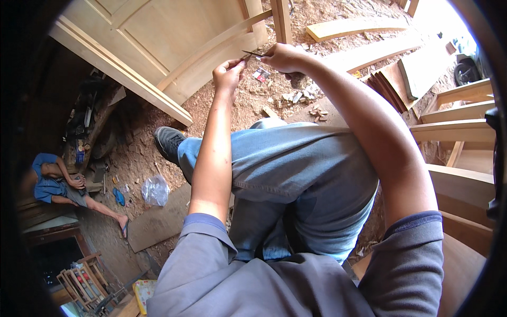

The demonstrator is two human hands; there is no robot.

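Note:
My left hand [228, 75] is closed in a pinch on a small thin piece [246, 57], too small to identify, above the wood shavings. Just right of it, my right hand [280, 58] is closed on a thin dark pointed tool [253, 53], possibly a blade, whose tip reaches toward the left fingertips. I cannot tell whether the two pieces touch. Both forearms extend over my bent leg in blue jeans [285, 164]. A pale wooden door panel [179, 37] stands beyond the hands.
A co-worker [53, 174] in blue sits at the left, near a clear plastic bag [155, 190]. Long boards [348, 29] lie at the back right, beside stacked panels [411, 79]. Wooden frames [451, 127] line the right. Scraps and shavings cover the floor [274, 92].

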